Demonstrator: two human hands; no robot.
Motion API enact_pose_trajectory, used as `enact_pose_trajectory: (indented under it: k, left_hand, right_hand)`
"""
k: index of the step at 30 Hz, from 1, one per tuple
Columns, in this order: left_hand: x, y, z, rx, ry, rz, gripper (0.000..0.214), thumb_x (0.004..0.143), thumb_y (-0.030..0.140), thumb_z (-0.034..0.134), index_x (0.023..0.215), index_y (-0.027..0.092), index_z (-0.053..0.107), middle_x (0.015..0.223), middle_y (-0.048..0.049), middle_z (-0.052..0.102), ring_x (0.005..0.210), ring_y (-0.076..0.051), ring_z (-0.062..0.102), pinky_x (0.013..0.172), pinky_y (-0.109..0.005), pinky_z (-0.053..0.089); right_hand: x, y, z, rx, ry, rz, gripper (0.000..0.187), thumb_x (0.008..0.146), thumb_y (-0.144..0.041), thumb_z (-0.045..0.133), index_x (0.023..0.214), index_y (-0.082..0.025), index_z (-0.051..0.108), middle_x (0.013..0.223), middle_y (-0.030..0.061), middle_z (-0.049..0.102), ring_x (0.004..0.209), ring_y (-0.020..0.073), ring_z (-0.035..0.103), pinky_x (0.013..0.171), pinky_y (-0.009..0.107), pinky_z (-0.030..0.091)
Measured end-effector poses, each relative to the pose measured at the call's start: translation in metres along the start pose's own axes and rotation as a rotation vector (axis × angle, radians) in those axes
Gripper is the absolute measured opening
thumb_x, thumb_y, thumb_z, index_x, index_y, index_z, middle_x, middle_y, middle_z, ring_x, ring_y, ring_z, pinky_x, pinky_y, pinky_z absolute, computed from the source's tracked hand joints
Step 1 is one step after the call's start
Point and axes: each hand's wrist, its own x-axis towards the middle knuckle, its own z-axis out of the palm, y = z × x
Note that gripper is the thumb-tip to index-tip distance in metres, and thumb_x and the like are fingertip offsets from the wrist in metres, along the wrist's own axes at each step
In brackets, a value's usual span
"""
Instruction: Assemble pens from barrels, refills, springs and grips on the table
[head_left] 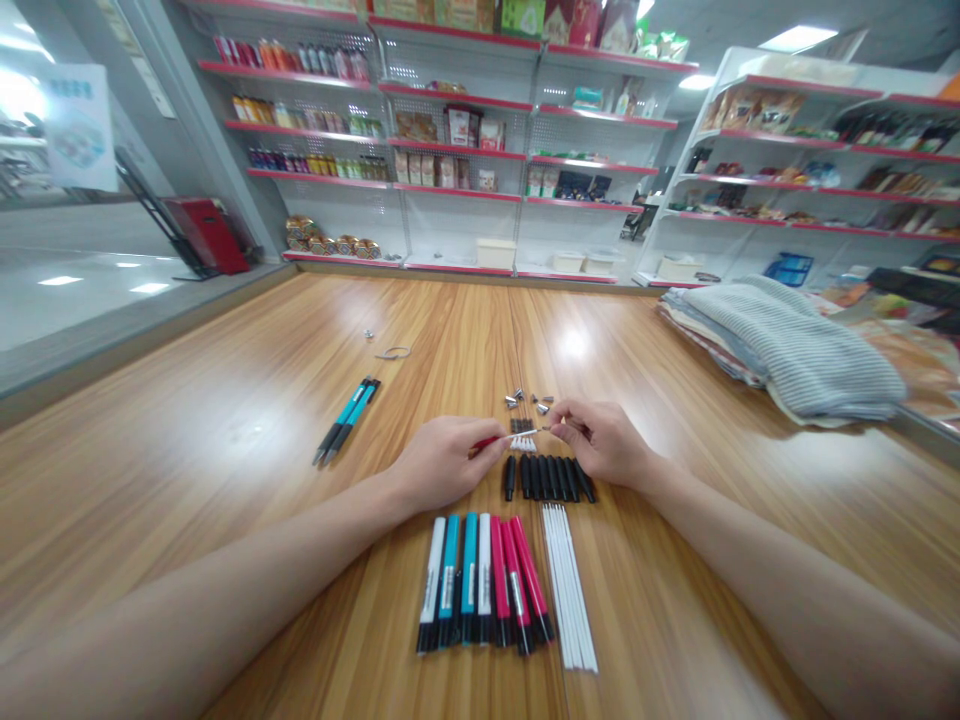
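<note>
Between the left hand (450, 462) and right hand (604, 440), over the worktop (262, 350), a white refill (524, 434) juts from a red barrel (486, 441) the left pinches; the right pinches a tiny part (546, 429), possibly a spring, by its tip. Fitting seems underway; careful alignment looks needed next.

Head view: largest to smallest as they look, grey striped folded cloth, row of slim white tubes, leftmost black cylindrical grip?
1. Grey striped folded cloth
2. Row of slim white tubes
3. Leftmost black cylindrical grip
</note>
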Motion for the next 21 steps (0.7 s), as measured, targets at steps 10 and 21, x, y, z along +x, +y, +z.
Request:
enact_pose_trajectory:
  k: [10, 21]
  left_hand:
    - [-0.0006, 0.0002, -0.0002, 0.007, 0.013, 0.012, 0.027, 0.094, 0.035, 0.043, 0.089, 0.02, 0.065, 0.076, -0.0019, 0.066, 0.071, -0.013, 0.06, 0.066, -0.023, 0.041]
    - [-0.0004, 0.0001, 0.0004, 0.022, -0.008, 0.004, 0.029, 0.095, 0.036, 0.041, 0.092, 0.021, 0.066, 0.079, -0.0027, 0.067, 0.074, -0.014, 0.061, 0.068, -0.024, 0.042]
  right_hand:
    - [0.0012, -0.0067, -0.0023, -0.033, -0.003, -0.043, 0.008, 0.089, -0.023, 0.052, 0.088, -0.018, 0.058, 0.058, -0.0038, 0.049, 0.05, 0.0096, 0.044, 0.054, 0.023, 0.031]
    - [0.0039, -0.0072, -0.0005, -0.087, 0.093, -0.112, 0.01, 0.092, -0.025, 0.052, 0.091, -0.017, 0.058, 0.071, 0.0008, 0.062, 0.06, 0.0113, 0.054, 0.06, 0.024, 0.038]
